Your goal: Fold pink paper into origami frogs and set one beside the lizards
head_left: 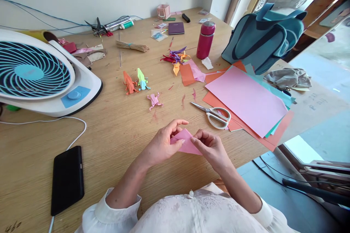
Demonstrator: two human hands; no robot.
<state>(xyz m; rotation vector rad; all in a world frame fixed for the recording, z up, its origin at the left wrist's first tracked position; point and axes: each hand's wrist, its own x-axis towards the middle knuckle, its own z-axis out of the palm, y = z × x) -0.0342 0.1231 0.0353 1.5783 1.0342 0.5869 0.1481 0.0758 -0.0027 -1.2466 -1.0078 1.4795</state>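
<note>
A folded piece of pink paper [188,145] is held between my two hands, just above the front of the wooden table [115,174]. My left hand [166,140] pinches its left side, thumb on top, the index finger stretched beyond the paper. On the right edge, my right hand [210,147] grips with thumb and curled fingers. Part of the paper is hidden behind the fingers. White-handled scissors [217,115] lie a little beyond my right hand. Past my left hand sits a pink origami frog [154,101].
Coloured paper sheets [246,98] are stacked at the right, near a teal bag [262,40] and a magenta bottle [206,40]. Orange [129,83] and green origami figures [142,79] stand mid-table. A fan [38,72] and a black phone [67,180] with a cable occupy the left.
</note>
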